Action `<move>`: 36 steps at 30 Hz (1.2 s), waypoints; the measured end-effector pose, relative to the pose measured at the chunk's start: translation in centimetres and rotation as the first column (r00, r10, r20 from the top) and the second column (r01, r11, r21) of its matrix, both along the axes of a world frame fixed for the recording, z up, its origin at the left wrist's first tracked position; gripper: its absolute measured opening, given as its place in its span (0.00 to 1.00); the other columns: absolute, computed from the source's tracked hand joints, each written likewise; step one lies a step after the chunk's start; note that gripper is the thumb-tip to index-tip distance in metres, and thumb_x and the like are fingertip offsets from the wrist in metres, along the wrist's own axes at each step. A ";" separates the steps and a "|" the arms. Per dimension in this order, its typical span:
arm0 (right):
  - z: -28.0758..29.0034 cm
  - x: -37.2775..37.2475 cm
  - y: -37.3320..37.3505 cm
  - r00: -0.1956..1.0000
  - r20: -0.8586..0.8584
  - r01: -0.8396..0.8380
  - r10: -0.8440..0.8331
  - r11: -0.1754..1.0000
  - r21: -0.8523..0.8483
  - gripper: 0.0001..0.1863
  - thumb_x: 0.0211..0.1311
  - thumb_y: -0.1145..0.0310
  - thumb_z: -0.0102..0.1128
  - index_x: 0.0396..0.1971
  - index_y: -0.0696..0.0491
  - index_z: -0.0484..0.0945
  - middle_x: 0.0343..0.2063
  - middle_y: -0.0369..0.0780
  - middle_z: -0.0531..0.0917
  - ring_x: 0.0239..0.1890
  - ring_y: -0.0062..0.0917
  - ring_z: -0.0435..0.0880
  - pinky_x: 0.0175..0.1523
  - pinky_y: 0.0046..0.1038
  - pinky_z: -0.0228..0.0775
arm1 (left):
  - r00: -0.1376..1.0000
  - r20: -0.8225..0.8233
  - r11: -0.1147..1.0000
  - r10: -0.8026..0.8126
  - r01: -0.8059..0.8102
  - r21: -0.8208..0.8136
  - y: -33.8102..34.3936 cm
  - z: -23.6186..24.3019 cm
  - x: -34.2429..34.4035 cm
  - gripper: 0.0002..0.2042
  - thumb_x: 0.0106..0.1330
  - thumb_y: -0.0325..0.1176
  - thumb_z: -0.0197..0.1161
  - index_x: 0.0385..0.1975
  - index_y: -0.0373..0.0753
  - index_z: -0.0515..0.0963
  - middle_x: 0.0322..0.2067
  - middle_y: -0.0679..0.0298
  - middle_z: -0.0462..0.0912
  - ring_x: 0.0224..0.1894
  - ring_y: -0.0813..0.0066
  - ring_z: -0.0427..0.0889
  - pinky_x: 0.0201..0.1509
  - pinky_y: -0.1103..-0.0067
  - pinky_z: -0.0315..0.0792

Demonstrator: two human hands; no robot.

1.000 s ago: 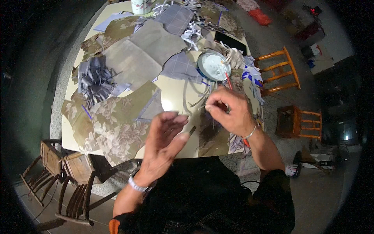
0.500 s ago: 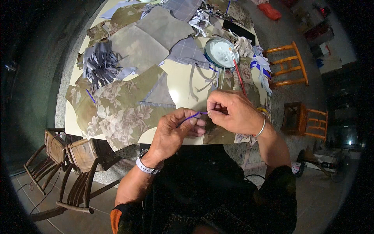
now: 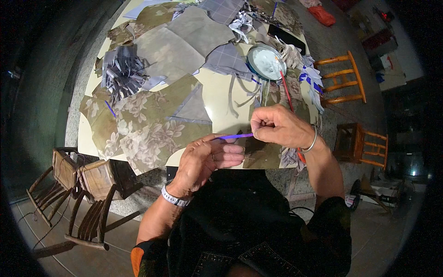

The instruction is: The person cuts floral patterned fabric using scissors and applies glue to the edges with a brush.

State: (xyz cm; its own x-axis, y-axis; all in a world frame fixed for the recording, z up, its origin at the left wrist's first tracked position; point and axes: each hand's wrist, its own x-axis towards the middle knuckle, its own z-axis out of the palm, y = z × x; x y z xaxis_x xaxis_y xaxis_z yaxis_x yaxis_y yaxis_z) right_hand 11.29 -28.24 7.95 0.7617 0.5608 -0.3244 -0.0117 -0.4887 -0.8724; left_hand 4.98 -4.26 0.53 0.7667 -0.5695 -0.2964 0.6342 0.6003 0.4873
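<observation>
A narrow purple strip (image 3: 236, 136) is stretched between my hands near the table's front edge. The thumb and fingertips of my right hand (image 3: 284, 129) pinch its right end. My left hand (image 3: 203, 159) is palm up with its fingers stretched out; the strip's left end lies across its upper edge by the index finger. Whether the thumb presses on that end is hard to see. To the left of my left hand lies a flower-patterned olive fabric piece (image 3: 143, 134). Beyond my right hand sits a round dish of white paste (image 3: 266, 62) with a red-handled brush (image 3: 286, 90) resting in it.
Cut grey pieces (image 3: 184, 37) and a bundle of grey strips (image 3: 122, 74) cover much of the table (image 3: 224, 101). A black flat object (image 3: 287, 39) lies beyond the dish. Wooden chairs stand at the right (image 3: 344, 78) and lower left (image 3: 94, 207).
My left hand has opened out, its fingers straightened and palm turned up. The right hand has shifted slightly right, and the purple strip is now straighter. The view has shifted slightly.
</observation>
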 end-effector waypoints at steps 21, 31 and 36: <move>-0.2 -0.5 -1.0 0.986 0.168 -0.010 0.021 0.998 -0.065 0.05 0.60 0.72 0.60 0.32 0.58 0.77 0.24 0.37 0.79 0.29 0.19 0.76 0.33 0.25 0.67 | 0.978 0.207 0.920 0.017 -0.096 0.379 -0.3 0.2 -0.9 0.13 0.76 0.38 0.54 0.42 0.32 0.76 0.33 0.55 0.85 0.35 0.67 0.87 0.41 0.72 0.84; -2.8 0.9 -8.7 0.583 0.809 0.383 0.071 0.855 -0.351 0.13 0.59 0.81 0.57 0.44 0.55 0.79 0.48 0.44 0.77 0.44 0.43 0.81 0.48 0.37 0.75 | 0.865 0.427 0.713 -0.262 -0.124 0.690 3.9 3.1 -0.9 0.12 0.75 0.35 0.55 0.42 0.29 0.78 0.30 0.60 0.83 0.33 0.76 0.84 0.37 0.79 0.79; -4.3 1.3 -9.8 0.726 0.687 0.331 0.030 0.860 -0.388 0.12 0.63 0.75 0.57 0.46 0.55 0.79 0.57 0.41 0.75 0.48 0.38 0.80 0.50 0.34 0.75 | 0.810 0.472 0.496 -0.348 -0.268 0.826 5.7 3.4 -0.1 0.07 0.72 0.28 0.59 0.39 0.32 0.81 0.24 0.62 0.81 0.27 0.76 0.79 0.32 0.78 0.72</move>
State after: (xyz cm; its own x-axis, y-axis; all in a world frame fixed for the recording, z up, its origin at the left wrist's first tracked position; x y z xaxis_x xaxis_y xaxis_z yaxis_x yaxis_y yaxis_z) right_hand 12.61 -38.08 3.68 0.9344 0.3401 0.1063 0.3552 -0.8651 -0.3542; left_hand 4.93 1.45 3.89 0.9285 -0.3128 -0.2001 0.0990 -0.3108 0.9453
